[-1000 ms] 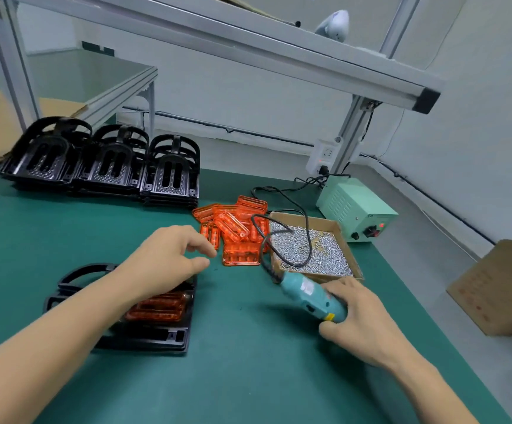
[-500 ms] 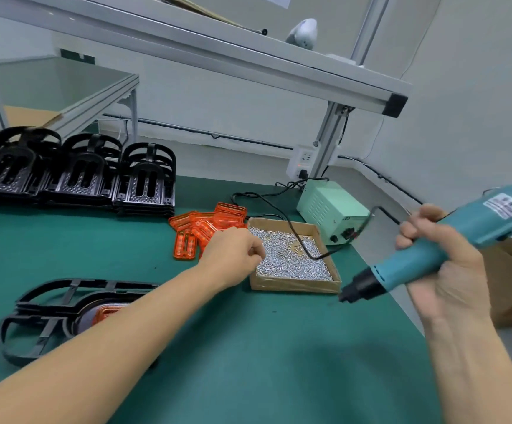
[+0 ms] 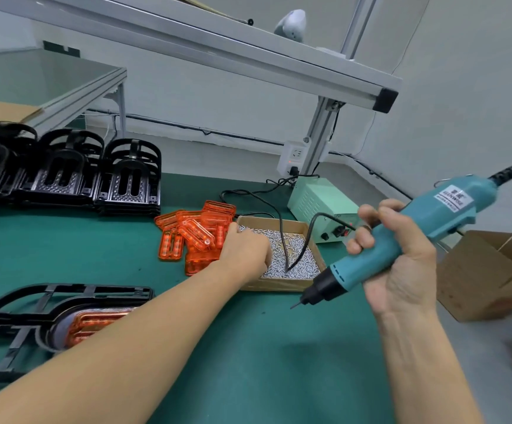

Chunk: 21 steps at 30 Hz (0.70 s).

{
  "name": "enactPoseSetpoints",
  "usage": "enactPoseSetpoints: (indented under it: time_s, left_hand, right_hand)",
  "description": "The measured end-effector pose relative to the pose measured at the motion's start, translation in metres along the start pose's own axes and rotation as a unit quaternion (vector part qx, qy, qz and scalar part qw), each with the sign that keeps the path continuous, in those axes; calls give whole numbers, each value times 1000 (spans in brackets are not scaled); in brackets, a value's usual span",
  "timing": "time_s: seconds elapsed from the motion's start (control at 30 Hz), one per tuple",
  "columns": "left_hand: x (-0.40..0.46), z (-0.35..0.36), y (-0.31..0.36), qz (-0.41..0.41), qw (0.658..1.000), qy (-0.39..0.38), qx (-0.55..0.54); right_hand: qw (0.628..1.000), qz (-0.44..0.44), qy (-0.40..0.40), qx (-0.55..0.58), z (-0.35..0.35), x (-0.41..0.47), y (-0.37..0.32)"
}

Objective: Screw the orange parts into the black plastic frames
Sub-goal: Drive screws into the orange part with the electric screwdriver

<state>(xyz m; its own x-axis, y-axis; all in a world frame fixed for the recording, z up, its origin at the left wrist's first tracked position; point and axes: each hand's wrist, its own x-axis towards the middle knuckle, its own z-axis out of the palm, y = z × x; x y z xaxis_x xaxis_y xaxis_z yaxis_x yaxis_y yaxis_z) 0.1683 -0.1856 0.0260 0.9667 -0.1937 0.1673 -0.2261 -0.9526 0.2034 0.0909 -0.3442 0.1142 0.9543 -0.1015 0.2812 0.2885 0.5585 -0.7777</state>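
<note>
Your right hand [image 3: 401, 258] grips the screwdriver [image 3: 401, 240] above the table [image 3: 248, 347], bit tilted down-left. Your left hand [image 3: 244, 250] reaches into the box of screws [image 3: 297, 255] (fingers hidden, so I cannot tell their grip). An orange part [image 3: 95, 324] sits in the black frame [image 3: 49, 304] near your left forearm; spare orange parts [image 3: 193, 234] lie left of the box.

On the counter [image 3: 248, 347], frame stacks [image 3: 65, 175] line the far left edge. A frame [image 3: 49, 304] holding a part [image 3: 95, 322] lies at the near left. Loose parts [image 3: 193, 234] sit mid-counter, just left of the screw box [image 3: 282, 258]. Behind the box, at the far right corner, stands the power unit [image 3: 319, 206].
</note>
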Motion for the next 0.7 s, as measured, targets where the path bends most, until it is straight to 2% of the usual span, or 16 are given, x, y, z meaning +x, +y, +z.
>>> enactPoseSetpoints:
  time_s: [0.23, 0.33, 0.4, 0.47, 0.5, 0.53, 0.57, 0.63, 0.7]
  left_hand:
    - [0, -1, 0, 37, 998, -34, 34]
    - [0, -1, -3, 50, 998, -19, 36]
    - [-2, -3, -4, 39, 999, 6, -14]
    - [-8, -7, -7, 10, 990, 29, -136]
    - [-12, -11, -9, -14, 974, 36, -221]
    - [-17, -15, -12, -44, 946, 38, -319]
    - [-23, -20, -16, -77, 901, 41, -425]
    - [-36, -29, -26, -152, 772, 41, -616]
    - [-50, -38, -36, -211, 639, 22, -739]
  right_hand:
    - [999, -21, 34, 4, 9, 1, 7]
    - [999, -28, 37, -1, 10, 0, 9]
    - [999, -30, 37, -1, 11, 0, 10]
    - [999, -31, 39, 3, 10, -1, 10]
    - [999, -34, 42, 5, 10, -2, 11]
    - [998, -39, 45, 8, 10, -3, 11]
    - [998, -46, 48, 12, 11, -3, 12]
    - [997, -57, 53, 24, 13, -4, 13]
    - [996, -65, 57, 36, 18, -4, 16]
